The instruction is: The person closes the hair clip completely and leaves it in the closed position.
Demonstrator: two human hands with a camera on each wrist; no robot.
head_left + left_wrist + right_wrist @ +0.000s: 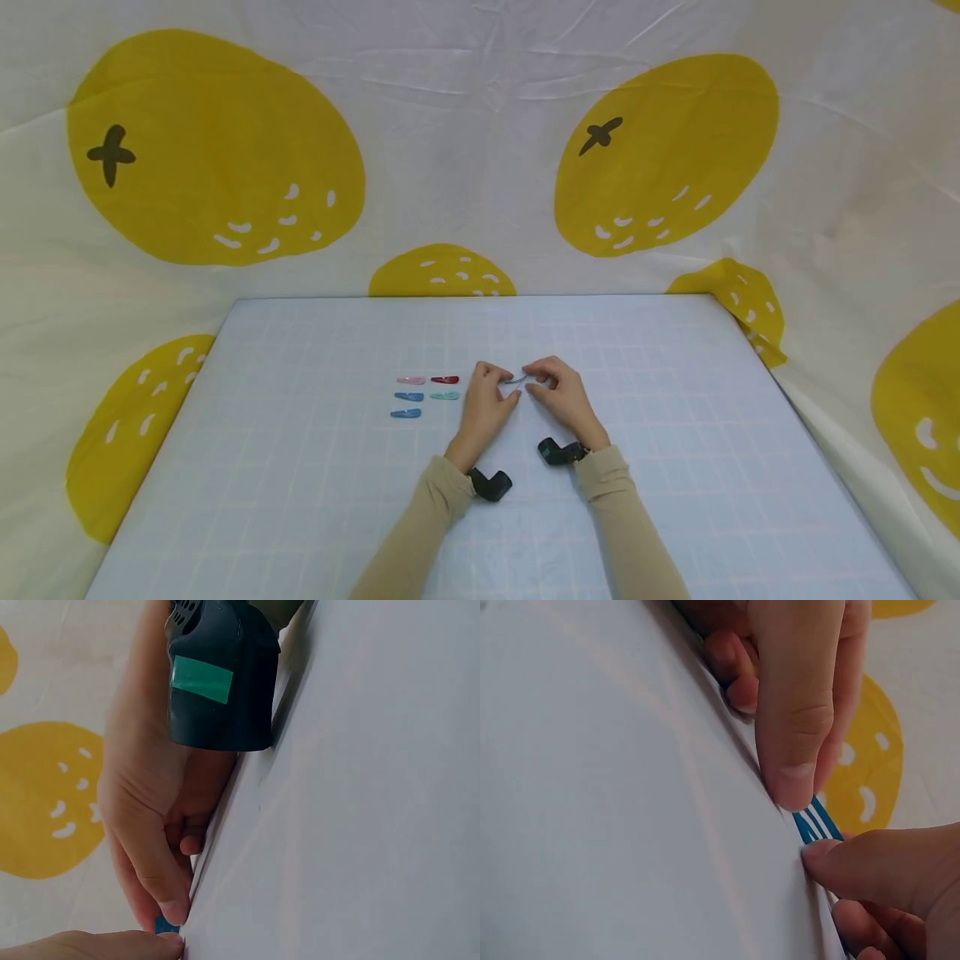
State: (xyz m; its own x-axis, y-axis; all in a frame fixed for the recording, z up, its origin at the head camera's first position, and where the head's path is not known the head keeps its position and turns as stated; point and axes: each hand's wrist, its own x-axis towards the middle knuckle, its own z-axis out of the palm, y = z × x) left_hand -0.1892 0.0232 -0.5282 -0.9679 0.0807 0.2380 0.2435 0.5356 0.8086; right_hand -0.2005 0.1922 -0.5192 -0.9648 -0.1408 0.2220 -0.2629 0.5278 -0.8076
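Observation:
Over the table, both hands pinch a blue snap hair clip [515, 381] between their fingertips. The left hand [486, 406] has its thumb and fingers at one end of the clip, while the right hand [564, 398] grips the opposite end. Seen from the right wrist, the blue hair clip [817, 822] has narrow slits and shows between the two thumbs; its ends are hidden by fingers. Only a small patch of the blue clip [166, 925] shows in the left wrist view.
Left of the hands lie a pink clip [411, 381], a red clip [445, 380], a mint clip [444, 396], one blue clip [408, 397] and a nearer blue clip [406, 413]. They rest on a pale checked tablecloth [300, 467]. A lemon-print curtain [465, 167] hangs behind.

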